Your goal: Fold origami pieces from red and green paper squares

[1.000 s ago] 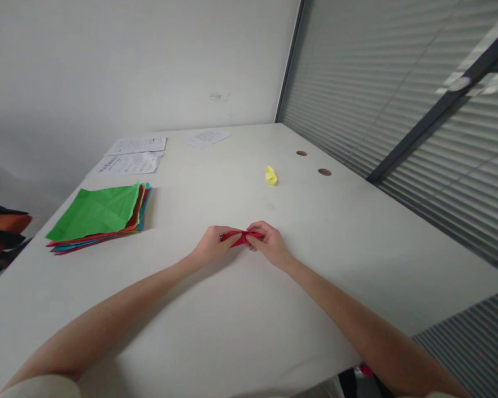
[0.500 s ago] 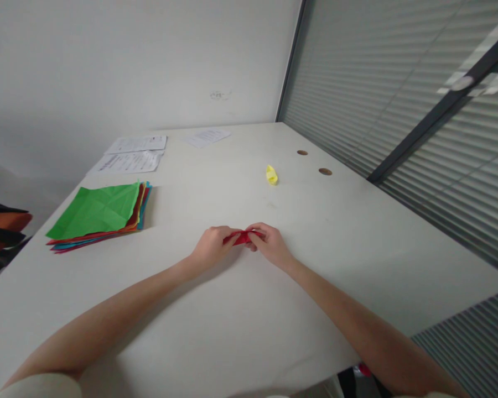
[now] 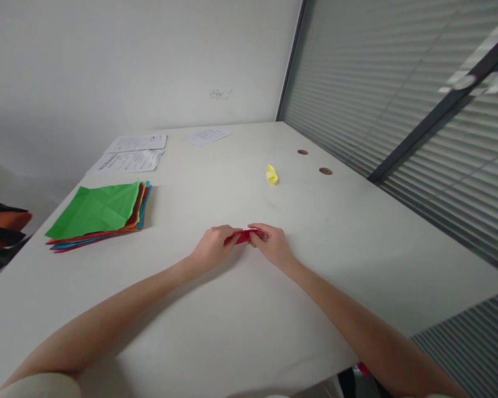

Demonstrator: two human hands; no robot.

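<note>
A small folded piece of red paper point(image 3: 244, 236) is held between my two hands at the middle of the white table. My left hand point(image 3: 214, 246) pinches its left end between thumb and fingers. At the right end, my right hand point(image 3: 271, 243) grips the paper the same way. The fingers hide both ends, so only a narrow red strip shows between them. Farther back and slightly right lies a small folded yellow paper boat point(image 3: 271, 174), apart from both hands.
To the left on the table point(image 3: 207, 331) lies a stack of coloured paper point(image 3: 95, 209), green on top. Printed sheets point(image 3: 128, 161) lie behind it, another sheet point(image 3: 208, 136) near the wall. Two cable holes point(image 3: 325, 171) are at the right, beside window blinds point(image 3: 398, 94).
My right hand has shifted very slightly, its fingers tucked differently at the red paper's right end. My left hand stays in place.
</note>
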